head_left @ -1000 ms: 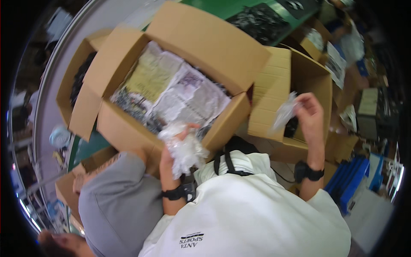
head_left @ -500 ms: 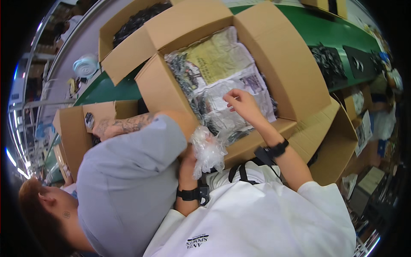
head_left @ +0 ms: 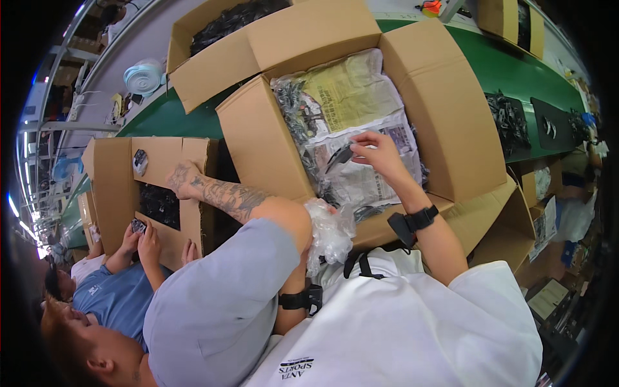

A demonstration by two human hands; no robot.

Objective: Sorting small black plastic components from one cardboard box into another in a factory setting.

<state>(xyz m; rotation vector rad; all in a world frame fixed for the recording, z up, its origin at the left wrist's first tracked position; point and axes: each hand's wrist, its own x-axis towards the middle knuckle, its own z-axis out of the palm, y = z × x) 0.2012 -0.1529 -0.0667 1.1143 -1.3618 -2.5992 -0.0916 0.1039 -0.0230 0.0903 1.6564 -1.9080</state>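
My right hand (head_left: 377, 155) is over the large open cardboard box (head_left: 445, 116), pinching a dark, thin, curved piece (head_left: 340, 157) between thumb and fingers. Under it, printed newspaper sheets (head_left: 351, 97) cover most of the box's contents, with dark items in clear wrap (head_left: 293, 106) showing along the left side. By the box's near edge, my left hand (head_left: 332, 210) grips a bunch of crumpled clear plastic bags (head_left: 330, 235) that hides most of its fingers. Both my wrists wear black straps.
A person in a grey shirt (head_left: 219, 290) crowds my left side, a tattooed forearm (head_left: 229, 197) reaching to another cardboard box (head_left: 113, 193). Beyond, a person in blue (head_left: 113, 300) handles a small dark item. A green table (head_left: 445, 58) carries black trays (head_left: 548, 126) at right.
The dark curved piece now shows in my right hand, which looked empty before. The person in grey has shifted lower and left, revealing the person in blue. My view has shifted slightly.
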